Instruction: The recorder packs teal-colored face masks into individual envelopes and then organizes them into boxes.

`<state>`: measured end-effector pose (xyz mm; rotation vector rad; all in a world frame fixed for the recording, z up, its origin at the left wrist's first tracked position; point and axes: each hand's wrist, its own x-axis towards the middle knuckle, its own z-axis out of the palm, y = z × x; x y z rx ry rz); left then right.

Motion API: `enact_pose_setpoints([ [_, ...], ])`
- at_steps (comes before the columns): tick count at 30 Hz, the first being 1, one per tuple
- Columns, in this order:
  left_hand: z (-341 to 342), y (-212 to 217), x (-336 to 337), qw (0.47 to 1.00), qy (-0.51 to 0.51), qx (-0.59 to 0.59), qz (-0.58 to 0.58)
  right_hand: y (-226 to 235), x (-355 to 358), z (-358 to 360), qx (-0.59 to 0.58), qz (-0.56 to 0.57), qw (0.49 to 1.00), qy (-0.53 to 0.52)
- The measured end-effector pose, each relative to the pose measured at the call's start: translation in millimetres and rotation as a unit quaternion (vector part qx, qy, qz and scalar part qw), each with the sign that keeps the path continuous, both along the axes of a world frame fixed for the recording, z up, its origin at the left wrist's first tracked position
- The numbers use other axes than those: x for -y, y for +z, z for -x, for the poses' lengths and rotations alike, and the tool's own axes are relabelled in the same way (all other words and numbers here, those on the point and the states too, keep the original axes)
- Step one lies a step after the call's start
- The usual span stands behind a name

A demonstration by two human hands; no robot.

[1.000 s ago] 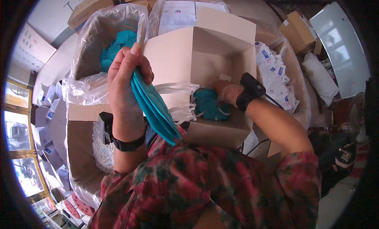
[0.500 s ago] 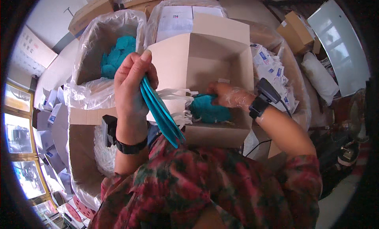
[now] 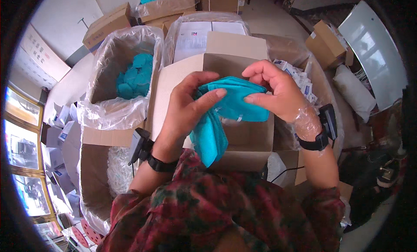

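Teal fold-flat face masks (image 3: 243,105) are held up in front of me, above an open cardboard box (image 3: 249,139). My left hand (image 3: 182,106) is closed on their left part, its thumb lying across the front. From the other side, my right hand (image 3: 280,93) pinches the right end between thumb and fingers. Below my left hand hangs another part of the teal bundle (image 3: 209,139), folded and drooping. How many masks there are I cannot tell. Of their straps, most are hidden.
At the left stands a plastic-lined box (image 3: 102,78) with teal masks (image 3: 135,78) inside. Small white packets (image 3: 304,80) fill a lined box at the right. A lower-left box holds clear white strands or bags (image 3: 119,169). Behind lie white printed sheets (image 3: 191,36).
My right hand has come up out of the box with teal masks and joined my left. My left hand has lowered and turned; both now grip the bundle together.
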<state>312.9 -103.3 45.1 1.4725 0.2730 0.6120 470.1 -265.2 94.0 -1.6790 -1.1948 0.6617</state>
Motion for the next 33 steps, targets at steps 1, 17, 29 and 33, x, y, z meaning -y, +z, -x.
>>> enact_pose_setpoints([
  [1,-1,2,2,1.0,-0.021,-0.007,-0.001,-1,0,1,0.004,-0.024,1.0,0.014],
  [17,-3,-4,1,0.995,0.037,0.072,-0.05,-14,15,5,-0.107,-0.011,0.994,-0.005],
  [29,3,-14,-12,0.97,-0.019,0.087,0.227,-46,17,3,-0.38,-0.284,0.865,-0.162],
  [33,-2,-8,-6,0.963,-0.031,0.104,0.245,-60,20,0,-0.349,-0.252,0.894,-0.128],
])
